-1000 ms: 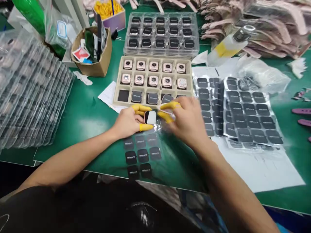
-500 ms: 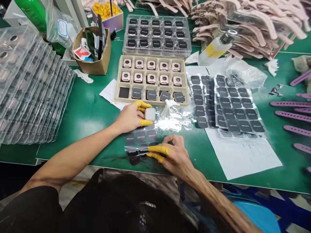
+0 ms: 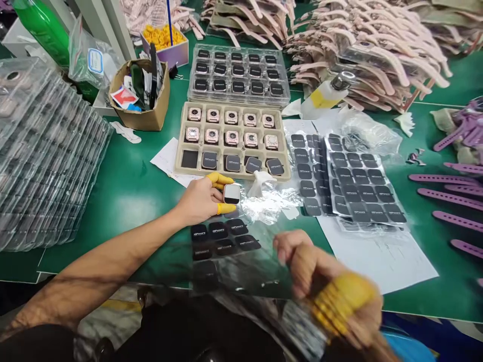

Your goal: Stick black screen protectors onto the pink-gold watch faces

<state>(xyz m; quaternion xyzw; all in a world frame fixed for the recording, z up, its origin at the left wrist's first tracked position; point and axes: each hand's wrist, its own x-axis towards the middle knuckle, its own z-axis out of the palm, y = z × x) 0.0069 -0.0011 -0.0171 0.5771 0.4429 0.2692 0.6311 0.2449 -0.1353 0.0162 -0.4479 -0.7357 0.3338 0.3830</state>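
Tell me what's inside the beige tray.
Ten pink watch cases in two far rows; nearest, one black pad and four dark squares. Anything directly beneath them is hidden.

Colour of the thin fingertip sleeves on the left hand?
Yellow. The thin fingertip sleeves on the left hand show best in the head view.

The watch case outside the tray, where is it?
In the head view, the watch case is near the middle, held by the left hand, just below the beige tray.

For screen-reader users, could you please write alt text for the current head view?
The left hand holds a square watch body over a green table, the blurred right hand nearer the camera and a beige tray beyond.
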